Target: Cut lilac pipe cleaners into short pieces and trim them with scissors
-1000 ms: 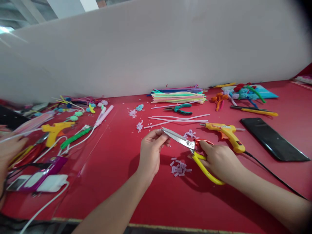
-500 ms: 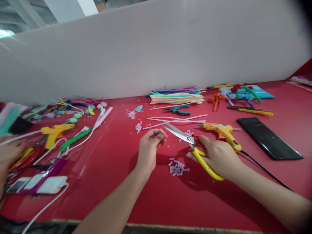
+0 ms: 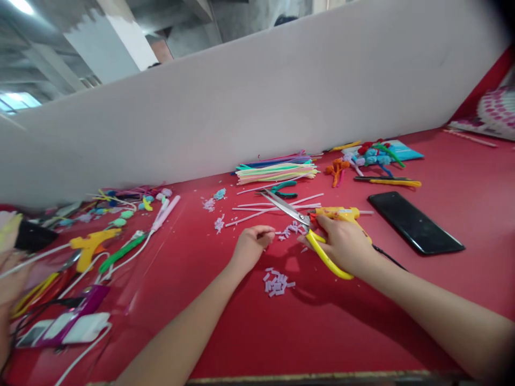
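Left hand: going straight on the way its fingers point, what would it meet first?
The left hand would probably meet the lilac bits by the scissors first, though depth is unclear.

Pretty sure this is a craft workshop, kinda industrial-looking too: bare grey concrete beams [image 3: 54, 67] overhead and a square column with patchy white paint [image 3: 110, 43]. A plain white partition panel [image 3: 221, 118] backs the long red tabletop [image 3: 249, 332]. Around it you've got two yellow plastic glue guns [image 3: 89, 244], steel-bladed scissors with a yellow handle [image 3: 295, 214], teal-handled pliers [image 3: 284, 185] and bundled multicoloured fuzzy stems [image 3: 277, 174].
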{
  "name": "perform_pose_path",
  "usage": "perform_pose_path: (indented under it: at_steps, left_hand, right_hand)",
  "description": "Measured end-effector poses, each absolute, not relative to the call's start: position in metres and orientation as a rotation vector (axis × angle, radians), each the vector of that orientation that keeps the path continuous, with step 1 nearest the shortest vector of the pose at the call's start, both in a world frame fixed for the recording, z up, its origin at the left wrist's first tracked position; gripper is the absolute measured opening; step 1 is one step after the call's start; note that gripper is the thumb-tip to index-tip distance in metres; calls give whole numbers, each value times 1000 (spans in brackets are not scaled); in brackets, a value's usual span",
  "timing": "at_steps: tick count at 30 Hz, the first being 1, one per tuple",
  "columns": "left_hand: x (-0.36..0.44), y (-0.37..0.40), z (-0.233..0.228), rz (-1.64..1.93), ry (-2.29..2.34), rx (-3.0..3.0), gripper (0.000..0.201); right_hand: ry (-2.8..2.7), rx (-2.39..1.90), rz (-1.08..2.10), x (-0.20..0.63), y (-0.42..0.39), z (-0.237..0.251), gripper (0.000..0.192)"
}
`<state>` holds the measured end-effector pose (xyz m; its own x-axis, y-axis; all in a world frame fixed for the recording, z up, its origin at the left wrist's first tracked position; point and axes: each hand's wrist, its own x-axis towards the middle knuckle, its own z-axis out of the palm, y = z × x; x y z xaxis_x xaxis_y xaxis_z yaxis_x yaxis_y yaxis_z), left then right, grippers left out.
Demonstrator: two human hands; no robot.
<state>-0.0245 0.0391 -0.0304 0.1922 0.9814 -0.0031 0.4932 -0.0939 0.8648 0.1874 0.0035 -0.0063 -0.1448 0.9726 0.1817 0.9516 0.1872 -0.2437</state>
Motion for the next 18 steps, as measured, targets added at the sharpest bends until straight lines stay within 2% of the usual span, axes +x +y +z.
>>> perform_pose_path:
  at_steps: [5,9,11,15,18]
  left_hand:
    - [-50,47,-30,809,1649,1933,32]
    - [-72,48,-28,839,1797,2013,11]
    - [-74,45,-28,804,1773,2044,27]
    - [-66,37,-30,631,1565,2248,45]
    - [-65,39,-30,600,1659,2367,46]
  right_hand:
    - [-2172,-1791,84,187,2,-7,42]
    - [-2177,-1776,123,186,1,-10,42]
    - [-2177,-1776,136,185,1,-11,42]
    - [-2180,-1793,130,185,2,-14,41]
    - [-2186,-1792,126,185,3,-15,42]
